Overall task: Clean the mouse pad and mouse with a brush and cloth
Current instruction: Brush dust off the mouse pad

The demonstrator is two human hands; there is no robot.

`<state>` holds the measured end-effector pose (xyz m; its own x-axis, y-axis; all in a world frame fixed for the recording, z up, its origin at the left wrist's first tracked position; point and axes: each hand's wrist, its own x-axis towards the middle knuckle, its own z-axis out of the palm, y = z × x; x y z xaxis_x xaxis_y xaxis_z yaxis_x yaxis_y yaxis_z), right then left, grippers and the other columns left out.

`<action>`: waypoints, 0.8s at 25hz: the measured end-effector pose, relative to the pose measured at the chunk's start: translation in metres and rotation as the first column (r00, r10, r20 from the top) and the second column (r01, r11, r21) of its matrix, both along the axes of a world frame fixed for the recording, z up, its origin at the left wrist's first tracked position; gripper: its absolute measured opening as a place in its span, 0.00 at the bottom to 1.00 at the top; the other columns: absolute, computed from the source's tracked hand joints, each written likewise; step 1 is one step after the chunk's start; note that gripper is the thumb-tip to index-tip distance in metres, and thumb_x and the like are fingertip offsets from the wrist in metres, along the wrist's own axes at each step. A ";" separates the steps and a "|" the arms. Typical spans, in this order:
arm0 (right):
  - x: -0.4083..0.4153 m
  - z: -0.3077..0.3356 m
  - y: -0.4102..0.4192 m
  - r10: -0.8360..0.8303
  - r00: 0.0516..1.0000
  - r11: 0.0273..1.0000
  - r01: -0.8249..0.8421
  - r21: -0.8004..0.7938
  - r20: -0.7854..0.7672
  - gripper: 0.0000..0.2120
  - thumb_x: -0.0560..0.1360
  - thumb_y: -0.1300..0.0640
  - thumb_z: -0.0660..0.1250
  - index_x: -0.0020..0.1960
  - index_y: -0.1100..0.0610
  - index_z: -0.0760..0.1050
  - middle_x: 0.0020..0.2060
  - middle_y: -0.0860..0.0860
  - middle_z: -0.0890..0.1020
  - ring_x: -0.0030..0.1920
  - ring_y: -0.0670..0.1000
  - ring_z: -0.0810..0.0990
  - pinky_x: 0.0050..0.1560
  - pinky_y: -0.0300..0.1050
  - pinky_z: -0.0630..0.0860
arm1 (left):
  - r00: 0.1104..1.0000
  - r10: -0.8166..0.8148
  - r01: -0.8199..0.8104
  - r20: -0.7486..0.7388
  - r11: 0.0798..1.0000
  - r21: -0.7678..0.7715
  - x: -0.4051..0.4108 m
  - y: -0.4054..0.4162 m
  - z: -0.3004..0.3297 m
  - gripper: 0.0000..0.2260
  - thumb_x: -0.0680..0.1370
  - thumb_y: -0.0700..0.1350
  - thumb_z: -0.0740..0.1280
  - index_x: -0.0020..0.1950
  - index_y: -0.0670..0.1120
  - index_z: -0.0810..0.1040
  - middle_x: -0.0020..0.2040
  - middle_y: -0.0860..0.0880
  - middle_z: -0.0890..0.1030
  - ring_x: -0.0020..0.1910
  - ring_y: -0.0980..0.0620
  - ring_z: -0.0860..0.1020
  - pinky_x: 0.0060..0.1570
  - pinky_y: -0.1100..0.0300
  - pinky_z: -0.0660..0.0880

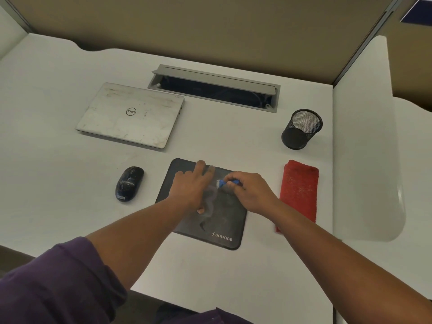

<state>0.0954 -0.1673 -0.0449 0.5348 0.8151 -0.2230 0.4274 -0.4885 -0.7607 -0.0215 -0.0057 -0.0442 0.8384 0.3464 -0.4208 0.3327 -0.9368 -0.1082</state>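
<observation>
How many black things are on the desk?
3. The mouse lies left of the mouse pad, which sits in the middle under both hands. The mesh pen cup stands at the back right, behind the red cloth.

A white desk (58,183) fills most of the frame. Tan partition panels (210,24) enclose it along the top and upper right. A grey cable tray (214,87) with its lid raised is recessed at upper centre. Lighting is even.
</observation>
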 end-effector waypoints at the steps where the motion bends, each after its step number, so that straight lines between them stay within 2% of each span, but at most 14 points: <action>1: 0.002 -0.001 0.006 0.007 0.999 1.000 -0.007 -0.009 -0.051 0.07 0.80 0.55 0.66 0.53 0.46 0.81 0.47 0.42 0.82 0.47 0.44 0.78 0.44 0.32 0.69 | 1.000 0.018 -0.018 0.011 1.000 0.005 -0.002 0.001 -0.001 0.59 0.59 0.58 0.83 0.80 0.51 0.50 0.74 0.45 0.57 0.56 0.43 0.79 0.55 0.49 0.73; 3: 0.005 -0.003 0.018 0.016 0.995 0.999 -0.020 -0.043 -0.100 0.06 0.80 0.55 0.67 0.53 0.48 0.82 0.48 0.43 0.82 0.49 0.47 0.78 0.45 0.33 0.70 | 0.998 0.050 -0.050 0.028 0.999 0.001 -0.006 0.004 -0.001 0.60 0.59 0.60 0.83 0.79 0.49 0.48 0.72 0.45 0.59 0.57 0.42 0.79 0.54 0.49 0.72; 4: 0.007 -0.003 0.023 0.007 0.998 0.997 -0.011 -0.071 -0.058 0.06 0.80 0.55 0.66 0.54 0.49 0.82 0.49 0.45 0.83 0.49 0.49 0.78 0.46 0.37 0.71 | 0.998 0.057 -0.057 0.037 0.998 0.004 -0.008 0.004 -0.001 0.61 0.59 0.61 0.83 0.80 0.49 0.48 0.72 0.45 0.60 0.57 0.43 0.78 0.53 0.49 0.72; 6: 0.012 -0.002 0.033 -0.041 0.985 0.994 0.058 -0.096 0.170 0.08 0.81 0.55 0.63 0.54 0.51 0.81 0.49 0.48 0.84 0.49 0.52 0.79 0.46 0.44 0.71 | 0.997 0.058 -0.059 0.054 0.998 0.019 -0.010 0.005 -0.002 0.61 0.59 0.61 0.82 0.80 0.47 0.47 0.71 0.46 0.62 0.56 0.43 0.78 0.49 0.51 0.70; 7: 0.013 -0.002 0.036 -0.069 0.972 0.995 0.084 -0.057 0.225 0.09 0.82 0.55 0.61 0.54 0.51 0.80 0.49 0.48 0.84 0.48 0.52 0.80 0.45 0.44 0.70 | 0.996 0.060 -0.062 0.059 0.998 0.020 -0.011 0.006 -0.002 0.62 0.59 0.61 0.82 0.80 0.47 0.47 0.71 0.46 0.63 0.56 0.44 0.78 0.48 0.51 0.70; 9: 0.011 0.000 0.042 -0.072 0.988 0.997 0.069 0.023 0.135 0.08 0.82 0.54 0.62 0.54 0.50 0.81 0.49 0.46 0.84 0.47 0.49 0.79 0.46 0.42 0.70 | 0.995 0.072 -0.073 0.062 0.997 0.014 -0.012 0.007 -0.002 0.63 0.59 0.62 0.82 0.80 0.45 0.46 0.71 0.45 0.63 0.56 0.43 0.78 0.49 0.50 0.71; 10: 0.010 0.000 0.044 -0.027 0.996 1.000 0.028 -0.002 0.084 0.08 0.81 0.54 0.63 0.54 0.49 0.81 0.50 0.46 0.84 0.49 0.49 0.79 0.47 0.40 0.70 | 0.995 0.075 -0.076 0.063 0.997 0.013 -0.012 0.007 -0.002 0.63 0.59 0.62 0.82 0.80 0.45 0.46 0.72 0.45 0.63 0.57 0.43 0.78 0.50 0.50 0.72; 12: 0.009 -0.003 0.045 0.031 0.985 0.995 -0.014 -0.098 0.168 0.09 0.81 0.55 0.62 0.54 0.49 0.81 0.49 0.48 0.84 0.49 0.51 0.80 0.47 0.44 0.72 | 0.995 0.075 -0.076 0.058 0.997 0.011 -0.012 0.007 -0.002 0.63 0.59 0.62 0.82 0.80 0.44 0.46 0.71 0.45 0.63 0.56 0.43 0.79 0.48 0.50 0.72; 14: 0.011 -0.002 0.043 -0.016 0.964 0.997 0.037 -0.072 0.266 0.10 0.82 0.57 0.60 0.54 0.50 0.80 0.47 0.48 0.84 0.46 0.52 0.80 0.47 0.46 0.74 | 0.996 0.071 -0.072 0.056 0.997 0.014 -0.012 0.007 -0.003 0.63 0.59 0.62 0.83 0.80 0.43 0.47 0.70 0.45 0.64 0.53 0.44 0.80 0.44 0.52 0.69; 16: 0.011 -0.001 0.044 0.010 0.972 0.997 0.006 -0.071 0.233 0.09 0.81 0.57 0.61 0.54 0.50 0.80 0.46 0.47 0.84 0.45 0.51 0.79 0.47 0.46 0.75 | 0.995 0.084 -0.085 0.060 0.996 0.008 -0.012 0.008 -0.003 0.63 0.58 0.61 0.83 0.79 0.43 0.48 0.69 0.45 0.65 0.53 0.43 0.80 0.44 0.52 0.68; 18: 0.009 -0.001 0.046 0.058 0.947 0.991 -0.016 -0.136 0.314 0.09 0.80 0.59 0.61 0.52 0.50 0.79 0.43 0.49 0.83 0.43 0.54 0.79 0.44 0.48 0.75 | 0.995 0.087 -0.086 0.054 0.996 -0.019 -0.011 0.009 -0.002 0.63 0.58 0.61 0.83 0.80 0.43 0.48 0.69 0.45 0.65 0.54 0.43 0.80 0.45 0.51 0.69; 20: 0.006 0.000 0.043 0.035 0.954 0.997 -0.013 -0.078 0.299 0.08 0.80 0.58 0.61 0.51 0.51 0.79 0.43 0.48 0.83 0.42 0.53 0.79 0.43 0.47 0.74 | 0.996 0.084 -0.082 0.042 0.996 -0.031 -0.010 0.009 -0.002 0.63 0.58 0.60 0.83 0.80 0.43 0.48 0.69 0.46 0.65 0.54 0.43 0.80 0.45 0.51 0.68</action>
<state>0.1018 -0.1243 -0.0449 0.5668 0.8157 -0.1157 0.6427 -0.5257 -0.5573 -0.0319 0.0034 -0.0467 0.8250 0.4034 -0.3958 0.4131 -0.9084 -0.0646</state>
